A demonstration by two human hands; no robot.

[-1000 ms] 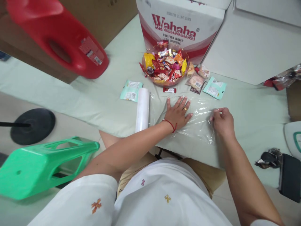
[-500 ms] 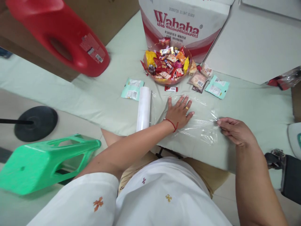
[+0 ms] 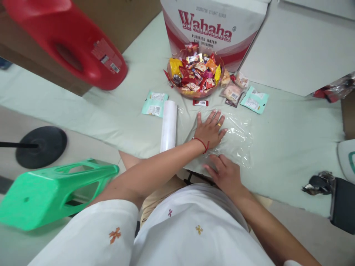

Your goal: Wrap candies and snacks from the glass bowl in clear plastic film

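A sheet of clear plastic (image 3: 238, 135), apparently a bag drawn off the white roll (image 3: 169, 123), lies on the cloth-covered table. My left hand (image 3: 209, 131), with a ring and a red cord bracelet at the wrist, rests flat on it with fingers spread. At the sheet's near edge, close to the table's front, is my right hand (image 3: 226, 173); its fingers are bent and the thumb stands apart. I see nothing held in it. Whether its fingertips touch the plastic I cannot tell.
Behind the sheet stand a bowl of wrapped candies (image 3: 194, 92) and a Wahaba-style carton printed Wahaha (image 3: 208, 29). Turquoise packets (image 3: 255, 99) and small snacks (image 3: 232, 92) lie nearby. A red jug (image 3: 108, 70) is at left, a green stool (image 3: 44, 195) below, keys (image 3: 318, 183) at right.
My right hand has let go of the sheet's right end and moved left to its near edge. The plastic now lies slacker. My left hand stays pressed on it.
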